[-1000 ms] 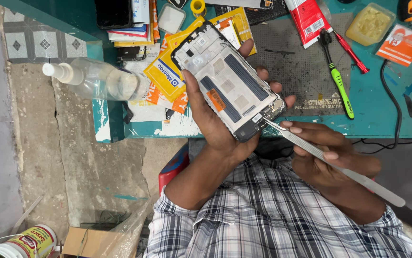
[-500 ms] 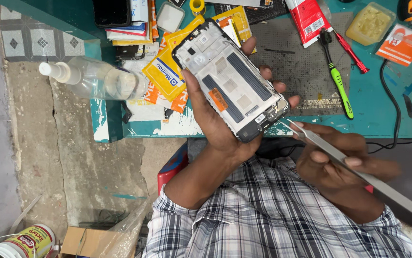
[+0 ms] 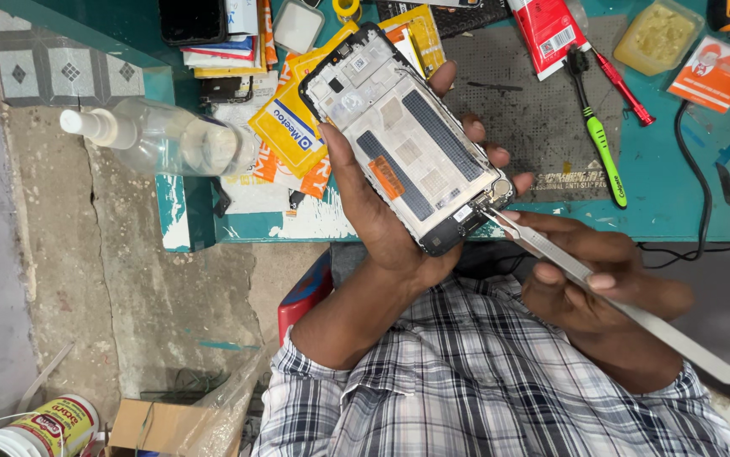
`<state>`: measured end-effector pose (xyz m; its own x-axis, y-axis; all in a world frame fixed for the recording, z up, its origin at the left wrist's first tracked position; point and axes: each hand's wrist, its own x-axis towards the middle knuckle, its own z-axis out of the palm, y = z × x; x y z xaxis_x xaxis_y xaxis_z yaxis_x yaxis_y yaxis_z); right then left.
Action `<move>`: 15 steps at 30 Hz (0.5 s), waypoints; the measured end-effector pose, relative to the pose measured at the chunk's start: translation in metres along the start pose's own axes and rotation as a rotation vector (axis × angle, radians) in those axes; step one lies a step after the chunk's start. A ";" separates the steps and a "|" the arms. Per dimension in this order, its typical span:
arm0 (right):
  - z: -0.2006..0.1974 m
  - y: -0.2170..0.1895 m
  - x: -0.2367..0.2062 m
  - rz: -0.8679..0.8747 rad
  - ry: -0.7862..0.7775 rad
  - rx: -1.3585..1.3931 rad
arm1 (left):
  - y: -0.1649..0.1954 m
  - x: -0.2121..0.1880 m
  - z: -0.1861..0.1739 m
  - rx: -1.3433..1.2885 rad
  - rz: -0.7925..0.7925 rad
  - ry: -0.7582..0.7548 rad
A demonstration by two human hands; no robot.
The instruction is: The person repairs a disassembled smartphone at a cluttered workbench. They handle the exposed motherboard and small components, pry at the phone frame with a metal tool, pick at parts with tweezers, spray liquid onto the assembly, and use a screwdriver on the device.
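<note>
Opened black-rimmed phone frame (image 3: 407, 140) lies gripped in your left hand (image 3: 382, 228), long axis slanting down-right; your right hand (image 3: 593, 283) pinches grey metal tweezers (image 3: 585, 275), tips seemingly touching its lower corner.

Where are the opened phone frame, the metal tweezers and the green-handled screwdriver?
opened phone frame (image 3: 399, 135), head view, middle of its inner plate.
metal tweezers (image 3: 551, 250), head view, blade just ahead of the fingers.
green-handled screwdriver (image 3: 603, 152), head view, green handle.
</note>
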<state>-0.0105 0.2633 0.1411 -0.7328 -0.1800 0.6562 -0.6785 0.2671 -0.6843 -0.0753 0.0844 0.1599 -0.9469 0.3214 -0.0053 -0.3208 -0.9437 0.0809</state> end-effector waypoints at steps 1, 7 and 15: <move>0.000 -0.002 0.000 0.020 0.006 0.025 | 0.000 0.000 0.000 -0.005 -0.004 0.001; -0.003 -0.006 0.000 0.072 -0.014 0.076 | -0.001 0.002 -0.002 -0.037 -0.041 0.026; -0.003 -0.010 0.009 0.126 -0.043 0.064 | -0.002 0.002 -0.005 -0.047 -0.062 0.084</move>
<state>-0.0101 0.2616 0.1542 -0.8130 -0.1896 0.5506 -0.5819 0.2292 -0.7803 -0.0768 0.0866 0.1547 -0.9231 0.3733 -0.0921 -0.3773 -0.9256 0.0310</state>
